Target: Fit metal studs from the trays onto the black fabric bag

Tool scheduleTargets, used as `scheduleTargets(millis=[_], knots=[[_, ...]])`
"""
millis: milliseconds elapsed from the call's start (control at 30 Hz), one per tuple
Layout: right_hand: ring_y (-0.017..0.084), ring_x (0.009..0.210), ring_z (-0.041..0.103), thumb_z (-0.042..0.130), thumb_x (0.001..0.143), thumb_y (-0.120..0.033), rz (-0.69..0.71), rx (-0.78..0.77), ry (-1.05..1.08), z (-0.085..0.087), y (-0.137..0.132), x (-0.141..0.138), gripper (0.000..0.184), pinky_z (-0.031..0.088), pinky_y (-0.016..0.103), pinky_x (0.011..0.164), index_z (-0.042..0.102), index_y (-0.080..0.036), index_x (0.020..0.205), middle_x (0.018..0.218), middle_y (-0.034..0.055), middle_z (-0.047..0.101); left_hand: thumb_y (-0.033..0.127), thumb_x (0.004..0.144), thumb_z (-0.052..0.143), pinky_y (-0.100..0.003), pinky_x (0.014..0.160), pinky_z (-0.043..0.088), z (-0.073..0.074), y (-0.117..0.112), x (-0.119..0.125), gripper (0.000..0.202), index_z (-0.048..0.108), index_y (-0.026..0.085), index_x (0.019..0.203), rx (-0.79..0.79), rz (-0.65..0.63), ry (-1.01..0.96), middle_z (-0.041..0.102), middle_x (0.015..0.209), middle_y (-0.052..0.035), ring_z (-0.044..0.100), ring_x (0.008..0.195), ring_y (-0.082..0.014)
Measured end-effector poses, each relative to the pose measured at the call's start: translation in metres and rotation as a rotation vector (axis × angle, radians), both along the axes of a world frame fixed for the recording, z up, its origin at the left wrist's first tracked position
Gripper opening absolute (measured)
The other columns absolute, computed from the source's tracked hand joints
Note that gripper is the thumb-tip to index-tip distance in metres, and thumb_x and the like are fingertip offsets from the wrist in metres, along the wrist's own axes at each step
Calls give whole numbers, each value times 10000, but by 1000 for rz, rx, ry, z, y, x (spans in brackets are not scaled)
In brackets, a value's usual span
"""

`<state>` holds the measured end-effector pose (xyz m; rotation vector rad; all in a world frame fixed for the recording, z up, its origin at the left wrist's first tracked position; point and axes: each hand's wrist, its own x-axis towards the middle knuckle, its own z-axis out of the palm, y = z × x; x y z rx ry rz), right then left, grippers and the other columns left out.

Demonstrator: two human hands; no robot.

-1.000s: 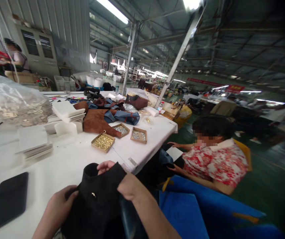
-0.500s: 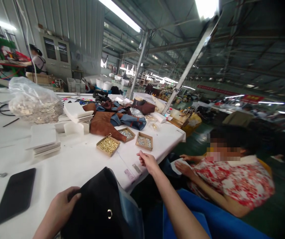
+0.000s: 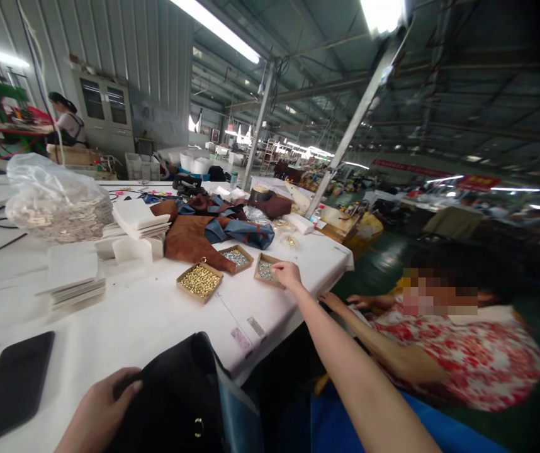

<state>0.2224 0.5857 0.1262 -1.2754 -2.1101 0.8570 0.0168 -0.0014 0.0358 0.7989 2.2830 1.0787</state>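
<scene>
My left hand [image 3: 102, 406] grips the edge of a black, leather-like piece [image 3: 170, 396] at the bottom of the view. A gold ring [image 3: 199, 428] is set in that piece, and a blue-grey layer shows along its right side. My right hand [image 3: 287, 275] reaches over a small cardboard tray [image 3: 269, 284] of silver metal bits. Its fingers are pinched at the tray's right part; whatever may be between them is too small to make out. To the left stands a tray of gold studs [image 3: 200, 280], and behind it another tray of silver bits [image 3: 236, 257].
Brown suede [image 3: 187, 242] and blue pieces lie behind the trays. Further left are stacked white cards [image 3: 72, 267], a clear bag of tan pieces [image 3: 60, 201] and a black phone [image 3: 12, 384]. A co-worker in a floral top [image 3: 459, 352] sits close beyond my right arm.
My right hand has moved forward and to the right, from in front of the silver-bits tray to over it. My left hand still holds the black piece. The co-worker's hand has shifted toward the table edge.
</scene>
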Motion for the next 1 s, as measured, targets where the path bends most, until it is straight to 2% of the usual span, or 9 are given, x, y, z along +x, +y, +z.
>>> scheduleTargets(millis=[200, 333, 433, 533, 567, 667, 733, 900, 1000], knots=[[284, 1217, 800, 820, 948, -123, -46, 68, -142, 21, -5, -16, 198, 583, 468, 1175, 892, -171, 1127, 1257, 112, 869, 714, 882, 654, -485, 1089, 630, 7, 0, 1, 544, 883, 290, 1134, 5, -17, -34, 898, 1162, -40, 824, 1196, -410], [304, 1293, 775, 712, 998, -159, 28, 96, -127, 52, -39, -19, 254, 560, 415, 1192, 908, -163, 1159, 1326, 165, 853, 702, 861, 676, -489, 1068, 633, 18, 2, 3, 530, 889, 282, 1103, 32, 2, -35, 902, 1143, -51, 824, 1175, -420], [244, 1224, 790, 808, 974, -288, 366, 11, -79, 72, -97, -13, 413, 608, 348, 1116, 858, -204, 1375, 1362, 111, 847, 679, 835, 659, -512, 1056, 619, 32, 4, 8, 536, 886, 257, 1074, 14, 29, -43, 903, 1116, -76, 824, 1144, -429], [263, 1247, 768, 977, 833, -403, 970, -156, -201, 89, -175, -1, 818, 625, 372, 1070, 728, -240, 1595, 1465, 115, 792, 583, 845, 635, -505, 1043, 597, 42, 4, 12, 492, 875, 223, 1079, 20, 24, -46, 898, 1113, -102, 818, 1137, -411], [278, 1245, 757, 1011, 779, -384, 1036, -111, -299, 95, -201, 3, 856, 610, 387, 1080, 738, -239, 1577, 1461, 111, 787, 554, 859, 630, -487, 1044, 593, 43, 4, 12, 473, 875, 226, 1096, 23, 18, -48, 897, 1133, -95, 816, 1145, -393], [272, 1122, 737, 989, 767, -302, 973, 99, -436, 115, -268, 10, 527, 570, 381, 997, 847, -236, 1270, 1258, 69, 812, 496, 898, 627, -448, 1019, 590, 39, 0, 11, 427, 875, 231, 1122, 38, 18, -59, 894, 1141, -79, 819, 1128, -352], [233, 987, 722, 979, 802, -313, 899, 92, -369, 131, -302, 12, 338, 548, 343, 867, 844, -244, 1105, 1090, 29, 807, 468, 910, 629, -438, 1005, 589, 34, -3, 11, 401, 875, 230, 1118, 60, 31, -65, 894, 1130, -77, 821, 1115, -341], [224, 1032, 803, 844, 1013, -347, 1105, -160, -313, 166, -364, 20, 249, 610, 324, 928, 866, -286, 1253, 1156, 25, 862, 389, 918, 664, -424, 974, 580, 27, -8, 11, 323, 887, 227, 1087, 125, 64, -65, 893, 1091, -74, 822, 1072, -329], [330, 1077, 839, 793, 1048, -259, 1065, 109, -753, 163, -398, 15, 202, 619, 386, 919, 841, -159, 1217, 1131, 156, 861, 331, 916, 680, -410, 929, 576, 25, -10, 11, 277, 891, 225, 1060, 140, 75, -67, 890, 1033, -65, 824, 1021, -315]])
